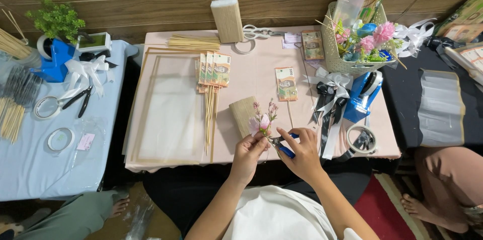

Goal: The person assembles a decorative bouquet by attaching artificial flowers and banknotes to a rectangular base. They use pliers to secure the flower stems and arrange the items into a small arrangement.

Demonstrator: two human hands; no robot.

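One flower sprig (pixel 262 119) — upright (blooms up).

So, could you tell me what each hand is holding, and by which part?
The left hand pinches a small pink flower sprig by its lower stem; the right hand grips blue-handled cutters by the handles.

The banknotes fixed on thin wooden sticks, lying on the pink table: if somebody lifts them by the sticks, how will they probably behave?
The banknotes on sticks are probably very light, since they are only paper on thin skewers. The notes would likely flop or fan apart, as they already overlap loosely. The sticks look slender, so they may bend or snap under a hard grip.
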